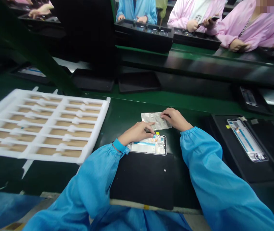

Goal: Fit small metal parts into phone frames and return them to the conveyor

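Observation:
A phone frame [149, 146] with blue strips and a small yellow tab lies at the upper edge of a black mat [144, 181]. My left hand [139, 132] rests over the frame's upper left part, its thumb and index finger bent close together; whatever is between them is too small to make out. Just beyond the frame is a pale sheet [151, 118] with rows of small silvery pieces. The fingers of my right hand [173, 118] are bent down onto the sheet's upper right part, and their tips are partly hidden.
A white foam tray [92, 138] with compartments is at the left. Another phone frame [246, 139] lies on a black tray [271, 175] at the right. Dark flat trays [139, 81] stand behind. Several people in blue and pink sleeves sit across the bench.

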The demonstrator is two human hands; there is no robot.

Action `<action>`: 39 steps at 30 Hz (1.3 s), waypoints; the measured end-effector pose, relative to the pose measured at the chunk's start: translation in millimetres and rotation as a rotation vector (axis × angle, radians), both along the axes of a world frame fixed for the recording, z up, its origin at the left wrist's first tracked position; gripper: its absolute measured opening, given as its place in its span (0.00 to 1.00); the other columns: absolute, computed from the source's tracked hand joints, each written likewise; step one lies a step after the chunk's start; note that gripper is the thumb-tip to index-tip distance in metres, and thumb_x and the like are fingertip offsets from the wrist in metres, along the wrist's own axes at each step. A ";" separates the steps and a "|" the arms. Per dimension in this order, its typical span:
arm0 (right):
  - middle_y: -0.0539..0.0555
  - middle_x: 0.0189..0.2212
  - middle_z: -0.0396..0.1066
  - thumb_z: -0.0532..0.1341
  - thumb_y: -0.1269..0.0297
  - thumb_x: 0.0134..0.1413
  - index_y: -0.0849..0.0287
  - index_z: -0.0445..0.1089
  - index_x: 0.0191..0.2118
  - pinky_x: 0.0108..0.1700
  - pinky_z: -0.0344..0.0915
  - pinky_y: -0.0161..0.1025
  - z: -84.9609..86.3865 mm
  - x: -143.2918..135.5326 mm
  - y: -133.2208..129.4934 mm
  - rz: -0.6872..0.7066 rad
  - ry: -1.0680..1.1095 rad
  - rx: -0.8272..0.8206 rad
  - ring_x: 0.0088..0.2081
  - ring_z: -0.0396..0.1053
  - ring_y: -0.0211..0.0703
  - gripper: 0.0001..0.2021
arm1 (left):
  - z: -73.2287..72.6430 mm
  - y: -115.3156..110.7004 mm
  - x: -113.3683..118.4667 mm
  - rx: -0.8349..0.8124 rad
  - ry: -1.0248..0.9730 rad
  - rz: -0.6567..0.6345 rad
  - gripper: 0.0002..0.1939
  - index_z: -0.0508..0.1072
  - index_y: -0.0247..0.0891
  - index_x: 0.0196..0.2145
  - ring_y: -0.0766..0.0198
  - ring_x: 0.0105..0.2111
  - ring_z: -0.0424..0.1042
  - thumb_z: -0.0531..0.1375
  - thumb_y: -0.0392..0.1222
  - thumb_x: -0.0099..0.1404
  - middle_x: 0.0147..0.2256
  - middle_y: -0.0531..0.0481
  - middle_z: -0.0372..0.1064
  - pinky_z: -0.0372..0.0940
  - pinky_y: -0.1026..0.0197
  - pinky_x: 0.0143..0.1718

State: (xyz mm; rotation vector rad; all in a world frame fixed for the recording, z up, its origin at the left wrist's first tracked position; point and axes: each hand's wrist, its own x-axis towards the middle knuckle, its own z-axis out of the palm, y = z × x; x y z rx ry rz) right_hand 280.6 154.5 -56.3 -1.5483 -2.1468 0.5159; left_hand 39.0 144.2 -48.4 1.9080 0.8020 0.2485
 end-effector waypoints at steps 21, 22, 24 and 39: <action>0.51 0.33 0.76 0.68 0.67 0.55 0.54 0.72 0.41 0.39 0.74 0.40 60.1 -66.9 -144.6 -0.304 0.595 0.242 0.36 0.76 0.43 0.08 | 44.0 -90.8 -26.2 0.670 0.098 0.148 0.11 0.77 0.44 0.46 0.57 0.47 0.77 0.56 0.39 0.71 0.56 0.52 0.70 0.71 0.58 0.43; 0.51 0.34 0.76 0.67 0.70 0.56 0.54 0.73 0.41 0.39 0.74 0.40 64.2 -72.1 -155.5 -0.247 0.529 0.276 0.36 0.76 0.43 0.08 | 42.7 -101.1 -29.4 0.737 0.060 0.146 0.12 0.75 0.43 0.48 0.58 0.46 0.78 0.55 0.38 0.72 0.54 0.51 0.72 0.71 0.59 0.42; 0.51 0.35 0.77 0.65 0.74 0.57 0.53 0.73 0.42 0.39 0.74 0.41 69.7 -80.1 -169.9 -0.131 0.417 0.332 0.36 0.75 0.42 0.10 | 39.3 -118.0 -35.6 0.849 0.001 0.165 0.12 0.73 0.38 0.50 0.60 0.44 0.78 0.55 0.35 0.71 0.51 0.48 0.74 0.70 0.60 0.39; 0.49 0.34 0.77 0.67 0.70 0.58 0.53 0.73 0.41 0.38 0.69 0.42 67.5 -94.7 -174.1 0.030 0.199 0.249 0.36 0.74 0.43 0.07 | 27.2 -147.6 -52.5 0.910 -0.143 0.352 0.07 0.72 0.37 0.45 0.64 0.39 0.78 0.58 0.32 0.70 0.42 0.51 0.79 0.66 0.62 0.38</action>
